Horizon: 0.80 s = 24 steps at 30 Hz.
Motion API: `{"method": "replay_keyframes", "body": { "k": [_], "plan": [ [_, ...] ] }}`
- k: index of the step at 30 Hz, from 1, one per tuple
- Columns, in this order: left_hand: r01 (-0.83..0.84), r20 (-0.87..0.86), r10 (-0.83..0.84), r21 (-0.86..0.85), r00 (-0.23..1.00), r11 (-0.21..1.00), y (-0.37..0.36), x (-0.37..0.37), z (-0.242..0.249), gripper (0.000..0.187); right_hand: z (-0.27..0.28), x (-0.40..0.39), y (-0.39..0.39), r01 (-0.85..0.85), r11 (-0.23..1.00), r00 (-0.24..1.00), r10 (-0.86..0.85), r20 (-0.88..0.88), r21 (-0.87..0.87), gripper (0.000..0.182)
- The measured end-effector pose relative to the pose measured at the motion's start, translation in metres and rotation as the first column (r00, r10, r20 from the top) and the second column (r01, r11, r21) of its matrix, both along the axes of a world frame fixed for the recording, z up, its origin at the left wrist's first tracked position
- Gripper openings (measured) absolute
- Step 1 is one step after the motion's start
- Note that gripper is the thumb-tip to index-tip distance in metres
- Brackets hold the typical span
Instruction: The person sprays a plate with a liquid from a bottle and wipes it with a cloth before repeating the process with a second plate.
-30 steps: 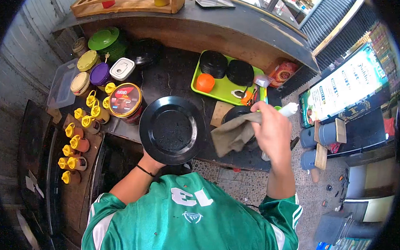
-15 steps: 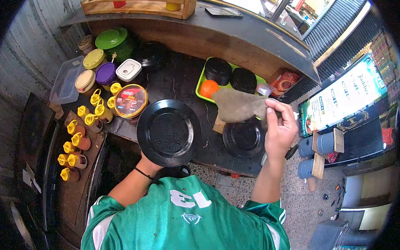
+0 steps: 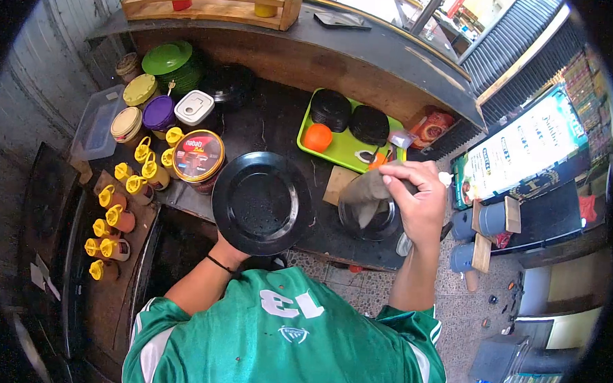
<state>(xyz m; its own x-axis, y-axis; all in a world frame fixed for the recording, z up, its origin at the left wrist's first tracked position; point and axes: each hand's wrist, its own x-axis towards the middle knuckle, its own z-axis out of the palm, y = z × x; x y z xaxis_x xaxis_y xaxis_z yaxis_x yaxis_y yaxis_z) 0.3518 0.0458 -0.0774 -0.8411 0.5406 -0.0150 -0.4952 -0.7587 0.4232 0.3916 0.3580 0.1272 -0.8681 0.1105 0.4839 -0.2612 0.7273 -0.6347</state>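
A black plate [image 3: 259,203] with small droplets on its surface is held up in my left hand [image 3: 229,251], whose fingers are mostly hidden beneath the rim. My right hand [image 3: 416,193] pinches a grey-brown cloth [image 3: 368,191], which hangs down, blurred by motion. Under the cloth, another black plate [image 3: 385,226] lies on the dark counter [image 3: 282,125], partly covered. Just behind it are a small wooden piece [image 3: 337,185] and a green tray [image 3: 339,150] bearing black dishes and an orange bowl [image 3: 317,137].
Left of the plate stand a round nabati tub [image 3: 198,156], a white-lidded container [image 3: 194,107], green plates [image 3: 167,58] and several yellow-capped bottles [image 3: 120,217]. A wooden rack [image 3: 212,8] sits on the raised shelf. A menu board [image 3: 520,146] is at the right.
The cloth has swung from a spread position over the tray down over the lower plate, uncovering more of the tray. My left hand still holds its plate, nearly in place.
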Motion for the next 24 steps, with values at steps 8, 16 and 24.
{"method": "replay_keyframes", "body": {
  "k": [8, 16, 24],
  "plan": [
    [0.087, 0.116, -0.105, 0.149, 0.988, 0.985, 0.009, -0.014, -0.008, 0.056, -0.006, -0.012, 0.002, 0.090, 0.977, 0.991, -0.107, 0.075, 0.195, 0.019],
    [-0.062, -0.394, -0.114, -0.407, 0.912, 0.911, 0.036, -0.026, -0.010, 0.054, 0.015, -0.036, 0.001, -0.034, 0.997, 0.999, 0.032, -0.027, -0.075, 0.032],
    [-0.165, -0.561, -0.205, -0.538, 0.802, 0.827, 0.073, -0.037, 0.006, 0.053, -0.006, -0.044, -0.080, -0.637, 0.752, 0.745, 0.544, 0.385, 0.169, 0.050]
  ]
}}
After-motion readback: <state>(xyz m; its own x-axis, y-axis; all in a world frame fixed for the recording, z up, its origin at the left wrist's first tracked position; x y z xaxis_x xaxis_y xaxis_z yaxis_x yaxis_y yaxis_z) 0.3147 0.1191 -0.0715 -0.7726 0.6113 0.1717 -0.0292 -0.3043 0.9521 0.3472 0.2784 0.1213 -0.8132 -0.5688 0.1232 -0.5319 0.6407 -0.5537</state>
